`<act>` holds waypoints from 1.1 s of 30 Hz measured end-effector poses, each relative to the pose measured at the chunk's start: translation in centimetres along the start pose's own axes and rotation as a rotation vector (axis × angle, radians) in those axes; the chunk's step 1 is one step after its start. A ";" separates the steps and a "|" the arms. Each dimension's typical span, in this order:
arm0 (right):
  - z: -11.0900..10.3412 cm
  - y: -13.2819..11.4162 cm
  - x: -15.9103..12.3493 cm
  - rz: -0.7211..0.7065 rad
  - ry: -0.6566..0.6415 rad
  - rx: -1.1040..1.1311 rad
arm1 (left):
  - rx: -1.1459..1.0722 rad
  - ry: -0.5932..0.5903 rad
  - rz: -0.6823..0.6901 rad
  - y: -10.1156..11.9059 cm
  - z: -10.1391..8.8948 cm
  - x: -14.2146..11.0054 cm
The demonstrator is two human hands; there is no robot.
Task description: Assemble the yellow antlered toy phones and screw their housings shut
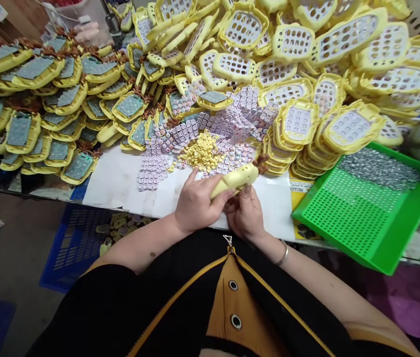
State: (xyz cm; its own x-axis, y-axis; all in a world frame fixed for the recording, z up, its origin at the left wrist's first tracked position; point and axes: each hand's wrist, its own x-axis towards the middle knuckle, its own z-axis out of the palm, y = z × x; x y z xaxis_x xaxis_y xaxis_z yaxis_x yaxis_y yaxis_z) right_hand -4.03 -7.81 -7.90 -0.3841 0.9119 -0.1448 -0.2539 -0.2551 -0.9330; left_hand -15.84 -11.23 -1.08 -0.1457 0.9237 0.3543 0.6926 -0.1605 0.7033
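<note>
Casing (240, 174) of pale yellow plastic is held in 2 hands above the front part of a white sheet (115, 181), its smooth side turned up and its underside hidden. At its far end a brown, antler-like piece (262, 161) is seen, too blurred to be made out fully. The near end is gripped by the left hand (199, 201), with some fingers clamped on the casing and partly covered by it. The casing is touched from below by the thumb of the right hand (246, 212); the other fingers are curled, and whether anything is pinched by them cannot be told.

Just beyond, a heap of small yellow pieces (203, 151) is surrounded by purple-and-white keypad sheets (152, 171), whose printed marks cannot be read. To the right, perforated yellow casings (299, 124) are stacked, and tiny silvery parts (384, 168), too small to be identified, are held in a green tray (358, 230). To the left, casings with grey-green panels (78, 167) are piled, cut off by the frame edge. Below, a blue basket (69, 243) is partly hidden by the left arm.
</note>
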 end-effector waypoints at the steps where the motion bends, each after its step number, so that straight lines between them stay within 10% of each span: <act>1: -0.1 -0.3 0.2 0.027 -0.027 0.014 | -0.022 0.003 -0.026 -0.1 -0.2 0.1; 8: -3.0 -3.4 1.9 -0.175 -0.033 -0.018 | -0.215 -0.164 -0.132 -1.3 -2.6 0.4; 20: -3.3 -3.4 1.7 -0.274 0.111 -0.082 | -0.365 -0.088 -0.287 -1.3 -1.8 -0.4; 24: -2.1 -7.0 2.8 -0.331 -0.177 -0.351 | -0.644 -0.271 -0.457 -1.9 -2.4 1.2; 33: 0.5 -8.0 2.3 -0.431 -0.326 -1.119 | -1.112 0.040 -0.571 -2.2 -1.3 2.3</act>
State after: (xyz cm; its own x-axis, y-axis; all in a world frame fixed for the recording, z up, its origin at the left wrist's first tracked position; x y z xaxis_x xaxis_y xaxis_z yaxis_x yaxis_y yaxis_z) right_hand -3.29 -3.87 -0.62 -0.7004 0.6901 0.1821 0.4210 0.6055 -0.6754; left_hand -18.65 -9.18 -1.00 -0.2638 0.9499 -0.1674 -0.4448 0.0342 0.8950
